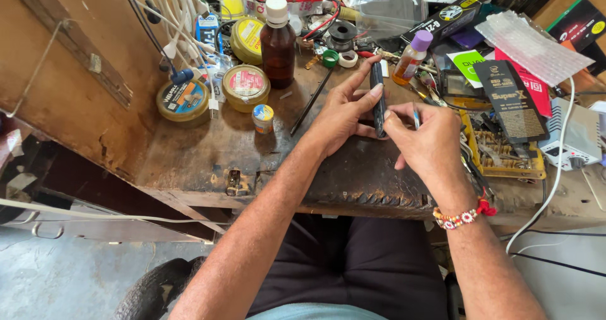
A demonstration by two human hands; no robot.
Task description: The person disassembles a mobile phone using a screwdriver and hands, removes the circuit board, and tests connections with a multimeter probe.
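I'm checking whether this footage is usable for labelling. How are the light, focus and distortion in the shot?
Head view: bright, even daylight; the left hand, right hand and the dark phone held on edge between them are sharp. Soft shadows fall under the forearms, the bubble wrap is near glare, and the wide lens bends the bench edge at the borders.

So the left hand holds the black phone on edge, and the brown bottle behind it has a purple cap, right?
Not quite. The head view shows the brown bottle has a white cap; the purple cap is on the small clear bottle. The left hand does hold the black phone on edge.
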